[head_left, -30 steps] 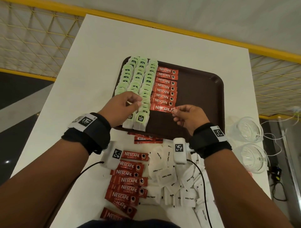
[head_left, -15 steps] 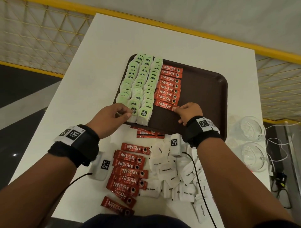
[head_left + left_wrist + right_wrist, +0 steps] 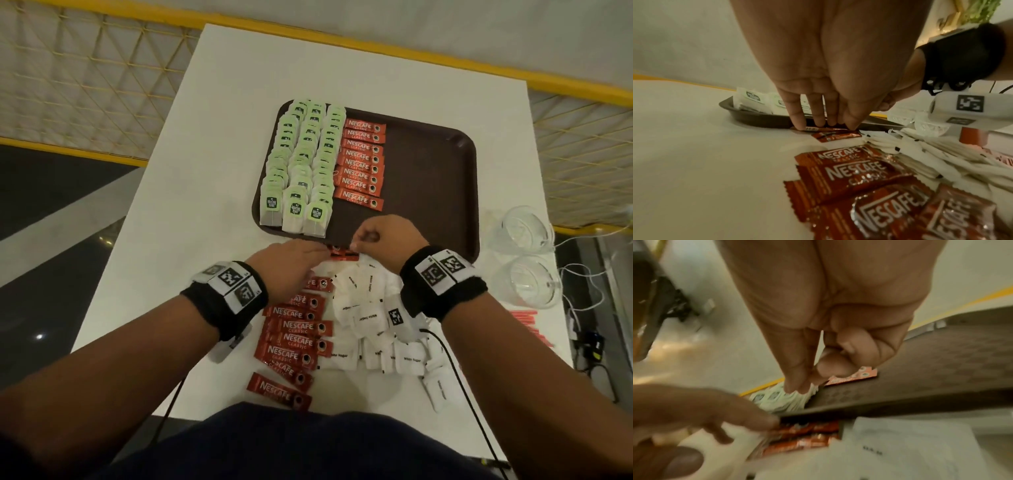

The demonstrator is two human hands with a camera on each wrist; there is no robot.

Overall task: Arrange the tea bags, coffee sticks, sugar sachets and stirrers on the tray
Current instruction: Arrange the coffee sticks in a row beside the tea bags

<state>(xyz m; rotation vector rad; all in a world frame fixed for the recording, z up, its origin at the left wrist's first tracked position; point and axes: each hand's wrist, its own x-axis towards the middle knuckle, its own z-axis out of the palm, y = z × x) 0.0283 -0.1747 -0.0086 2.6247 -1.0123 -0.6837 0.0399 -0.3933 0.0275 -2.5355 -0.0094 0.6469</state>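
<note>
— What is held on the tray [image 3: 445,178]?
— Three rows of tea bags [image 3: 301,161] along its left edge, a column of coffee sticks [image 3: 359,164] beside them.

— And the hands?
— Both have been drawn back from the tray. A coffee stick [image 3: 826,129] at the tray's near edge is pinched by the left hand [image 3: 291,270]; the right hand [image 3: 387,240] is curled, nothing seen in it.

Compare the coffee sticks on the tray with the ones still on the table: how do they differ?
The coffee sticks on the tray lie in one neat column beside the tea bags, all parallel. The coffee sticks on the table overlap loosely at mixed angles, beside the sugar sachets. Both groups are red sachets printed Nescafe Classic.
</note>
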